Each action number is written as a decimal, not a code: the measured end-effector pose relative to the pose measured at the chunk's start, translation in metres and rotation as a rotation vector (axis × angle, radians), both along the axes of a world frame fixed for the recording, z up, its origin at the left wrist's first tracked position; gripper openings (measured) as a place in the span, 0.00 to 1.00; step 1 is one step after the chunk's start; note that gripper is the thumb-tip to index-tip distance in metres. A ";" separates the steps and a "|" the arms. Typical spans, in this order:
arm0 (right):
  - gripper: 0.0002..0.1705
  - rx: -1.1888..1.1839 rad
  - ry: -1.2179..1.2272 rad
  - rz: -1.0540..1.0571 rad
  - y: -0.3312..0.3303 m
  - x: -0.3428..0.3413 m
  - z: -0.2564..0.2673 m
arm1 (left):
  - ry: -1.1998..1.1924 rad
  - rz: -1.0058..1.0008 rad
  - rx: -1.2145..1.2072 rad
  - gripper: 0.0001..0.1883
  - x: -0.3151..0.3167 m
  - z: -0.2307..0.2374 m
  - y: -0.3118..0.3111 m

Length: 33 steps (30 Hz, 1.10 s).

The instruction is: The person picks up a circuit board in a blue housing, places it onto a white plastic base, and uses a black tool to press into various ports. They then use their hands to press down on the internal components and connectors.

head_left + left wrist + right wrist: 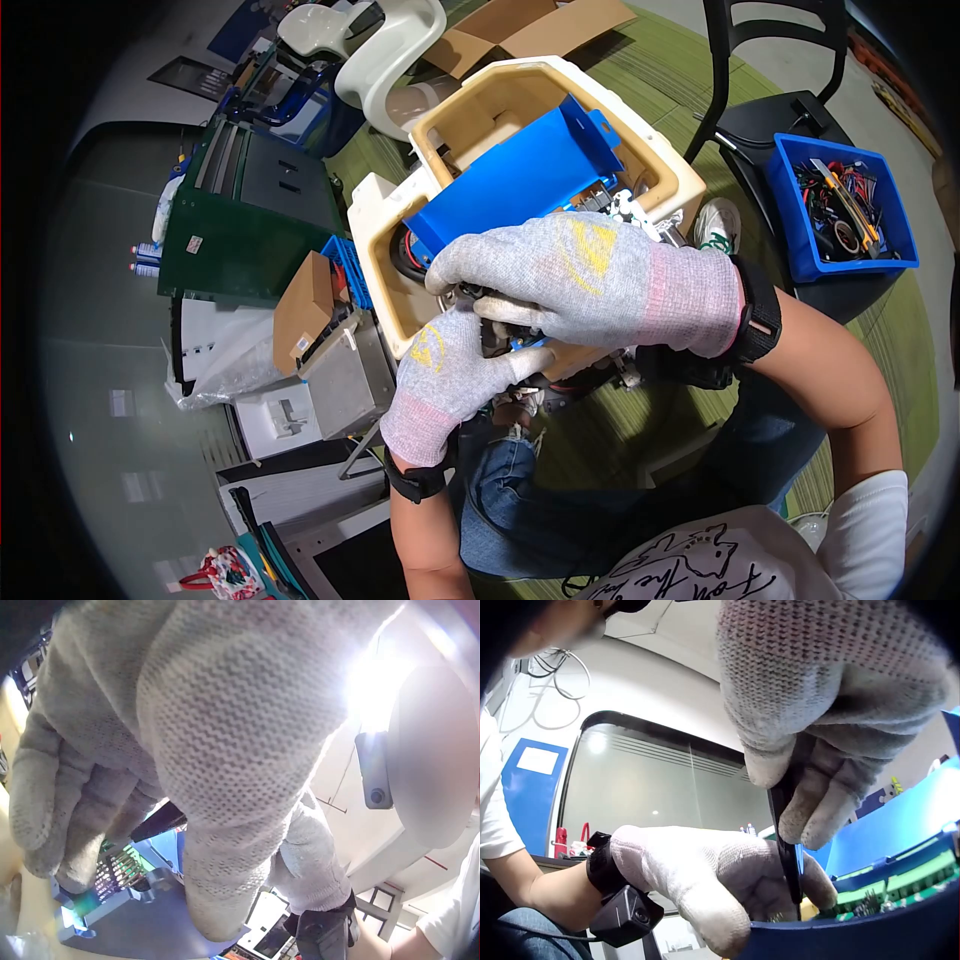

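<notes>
Green carpet (660, 80) lies below; the right hand (570, 265) pinches a slim black tool (788, 862), pointing down toward the blue enclosure (510, 180) beside the left hand (450, 365), fingers apart.

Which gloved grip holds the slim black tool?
The right grip, gloved in pale grey knit: its fingers pinch the slim black tool. The left grip, gloved alike, lies beside the tool's lower end.

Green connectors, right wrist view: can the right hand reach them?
Likely yes: the right hand holds a black tool nearby, and the green connectors look uncovered on top, the left hand alongside.
</notes>
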State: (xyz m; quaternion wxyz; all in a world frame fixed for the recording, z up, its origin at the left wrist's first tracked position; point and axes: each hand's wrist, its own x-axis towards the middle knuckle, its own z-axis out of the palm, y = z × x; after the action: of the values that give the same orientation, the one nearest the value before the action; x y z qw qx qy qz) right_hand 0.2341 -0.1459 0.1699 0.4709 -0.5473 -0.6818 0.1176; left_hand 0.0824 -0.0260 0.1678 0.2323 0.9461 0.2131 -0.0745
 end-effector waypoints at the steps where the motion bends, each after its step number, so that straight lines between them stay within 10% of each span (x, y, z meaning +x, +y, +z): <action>1: 0.15 -0.015 -0.006 -0.007 0.000 -0.001 0.001 | 0.005 -0.006 0.006 0.33 0.001 0.000 0.000; 33: 0.24 0.157 -0.010 0.104 0.012 -0.006 -0.007 | -0.112 -0.073 -0.024 0.23 -0.001 -0.004 0.003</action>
State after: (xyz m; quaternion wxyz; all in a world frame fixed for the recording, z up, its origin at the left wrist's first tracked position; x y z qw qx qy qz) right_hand 0.2282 -0.1343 0.1634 0.5020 -0.4731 -0.7190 0.0854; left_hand 0.0811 -0.0232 0.1635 0.2521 0.9531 0.1641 -0.0323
